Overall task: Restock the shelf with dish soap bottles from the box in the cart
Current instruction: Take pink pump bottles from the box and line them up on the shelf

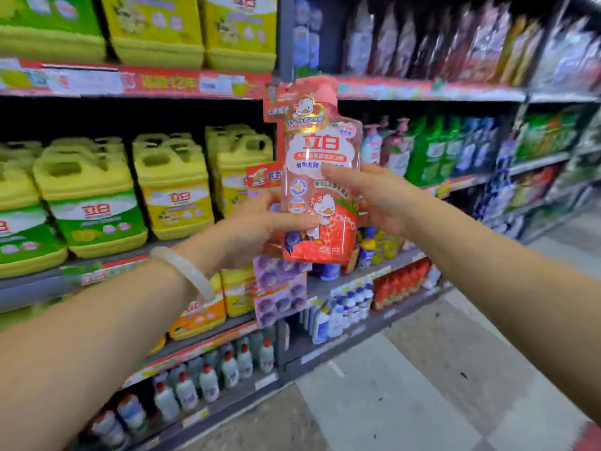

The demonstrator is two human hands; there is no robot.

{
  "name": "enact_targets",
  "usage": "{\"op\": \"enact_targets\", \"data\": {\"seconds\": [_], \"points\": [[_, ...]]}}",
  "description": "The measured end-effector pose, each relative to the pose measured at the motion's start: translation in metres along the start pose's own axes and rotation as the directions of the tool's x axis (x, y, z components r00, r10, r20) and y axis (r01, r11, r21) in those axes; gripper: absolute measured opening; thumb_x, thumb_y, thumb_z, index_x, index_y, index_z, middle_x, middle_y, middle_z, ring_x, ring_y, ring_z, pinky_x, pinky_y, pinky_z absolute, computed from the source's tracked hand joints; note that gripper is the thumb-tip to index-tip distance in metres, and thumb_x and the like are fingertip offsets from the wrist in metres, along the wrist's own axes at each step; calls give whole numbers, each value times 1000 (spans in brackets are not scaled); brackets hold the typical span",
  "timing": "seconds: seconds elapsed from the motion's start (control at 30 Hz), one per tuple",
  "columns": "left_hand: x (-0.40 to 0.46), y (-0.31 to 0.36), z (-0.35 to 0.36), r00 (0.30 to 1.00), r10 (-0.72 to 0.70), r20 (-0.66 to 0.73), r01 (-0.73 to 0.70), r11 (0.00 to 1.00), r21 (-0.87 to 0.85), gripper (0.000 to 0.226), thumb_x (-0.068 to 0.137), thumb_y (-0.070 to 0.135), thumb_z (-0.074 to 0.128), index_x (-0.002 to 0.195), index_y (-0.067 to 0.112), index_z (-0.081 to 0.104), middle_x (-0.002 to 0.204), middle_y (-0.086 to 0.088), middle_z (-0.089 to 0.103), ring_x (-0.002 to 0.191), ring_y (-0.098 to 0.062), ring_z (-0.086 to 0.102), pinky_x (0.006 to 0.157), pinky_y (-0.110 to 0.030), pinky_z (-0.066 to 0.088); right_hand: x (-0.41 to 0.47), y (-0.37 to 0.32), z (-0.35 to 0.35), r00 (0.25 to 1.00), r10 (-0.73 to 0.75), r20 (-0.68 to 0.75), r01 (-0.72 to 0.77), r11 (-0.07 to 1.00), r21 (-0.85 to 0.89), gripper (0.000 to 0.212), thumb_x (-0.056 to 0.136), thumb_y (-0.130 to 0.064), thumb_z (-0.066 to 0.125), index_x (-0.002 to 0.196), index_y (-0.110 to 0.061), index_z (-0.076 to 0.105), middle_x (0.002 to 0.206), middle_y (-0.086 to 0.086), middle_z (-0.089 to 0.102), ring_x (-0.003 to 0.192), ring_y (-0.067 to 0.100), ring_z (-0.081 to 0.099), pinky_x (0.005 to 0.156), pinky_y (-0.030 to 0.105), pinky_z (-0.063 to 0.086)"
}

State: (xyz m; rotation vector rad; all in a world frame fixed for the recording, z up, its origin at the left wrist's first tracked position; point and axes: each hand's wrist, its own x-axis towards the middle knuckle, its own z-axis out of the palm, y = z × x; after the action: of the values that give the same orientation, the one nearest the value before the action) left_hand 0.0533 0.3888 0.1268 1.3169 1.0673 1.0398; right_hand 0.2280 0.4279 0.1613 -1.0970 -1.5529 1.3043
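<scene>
A pink dish soap bottle (320, 177) with a cartoon duck and strawberry label stands upright in the air in front of the shelving. My left hand (260, 222) grips its lower left side, thumb across the label. My right hand (374, 193) holds its right side, thumb pressed on the front. The bottle is at the height of the middle shelf (107, 265), before the upright post between two shelf bays. No cart or box is in view.
Yellow and green detergent jugs (91, 193) fill the left shelves. Pump bottles and green bottles (426, 151) stand in the right bay. Purple packs (279, 288) and small white bottles (208, 379) sit lower down. Grey floor (422, 385) runs along the aisle at right.
</scene>
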Motion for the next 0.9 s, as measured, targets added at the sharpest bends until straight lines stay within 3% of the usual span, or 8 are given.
{"op": "enact_targets", "data": {"seconds": [0.07,0.2,0.4,0.53,0.67,0.73,0.83,0.9], "points": [[29,5,25,999,7,43,-8,1000,13,66,56,13,83,116,16,56,107,-7,71,88,-26,65,84,-44,53,3,-1,-35,999,-2,-46,2,1000,-9,20,80,-36,70,96,-25,65,80,-9,72,80,14,67,73,31,53],[89,16,69,990,34,140,-38,999,25,58,62,18,76,116,18,54,97,-4,70,72,-18,66,66,-31,57,15,-1,-99,988,-11,-154,10,1000,-8,25,79,-37,71,99,-24,65,90,-3,73,83,19,69,78,35,55],[197,17,114,959,63,278,-77,996,40,56,61,18,80,112,21,58,98,-2,73,77,-19,70,71,-36,57,58,11,-186,962,-9,-274,10,1000,3,27,76,-36,74,99,-24,64,94,-1,75,92,23,70,87,44,54],[276,28,131,942,77,326,-100,993,56,74,54,26,86,120,17,53,107,-5,72,90,-24,70,73,-40,57,105,13,-237,948,-3,-319,10,1000,18,23,77,-35,73,97,-27,65,97,0,75,96,25,69,88,45,53],[349,45,147,932,101,348,-119,992,31,59,68,13,80,119,15,50,91,-1,73,71,-15,70,56,-26,53,154,5,-285,938,-27,-344,34,999,13,16,82,-31,68,97,-30,63,93,-2,73,89,21,68,81,39,52],[382,51,157,923,102,372,-126,991,40,57,73,12,76,123,13,49,92,-2,73,72,-13,70,57,-25,54,176,5,-308,933,-35,-359,47,999,23,12,82,-29,68,92,-30,62,88,-3,74,87,21,67,82,40,52],[423,56,172,921,100,378,-134,989,66,58,74,12,76,125,12,48,101,-5,72,78,-17,69,63,-28,53,206,10,-341,937,-24,-349,35,999,24,29,72,-35,72,100,-28,65,91,-5,76,92,20,68,88,42,52],[448,59,182,922,106,372,-142,987,70,50,76,10,75,119,13,49,95,-4,72,70,-15,69,55,-25,52,225,13,-364,938,-30,-346,43,999,32,39,66,-37,72,103,-27,66,94,-3,75,94,20,69,88,42,52]]}}
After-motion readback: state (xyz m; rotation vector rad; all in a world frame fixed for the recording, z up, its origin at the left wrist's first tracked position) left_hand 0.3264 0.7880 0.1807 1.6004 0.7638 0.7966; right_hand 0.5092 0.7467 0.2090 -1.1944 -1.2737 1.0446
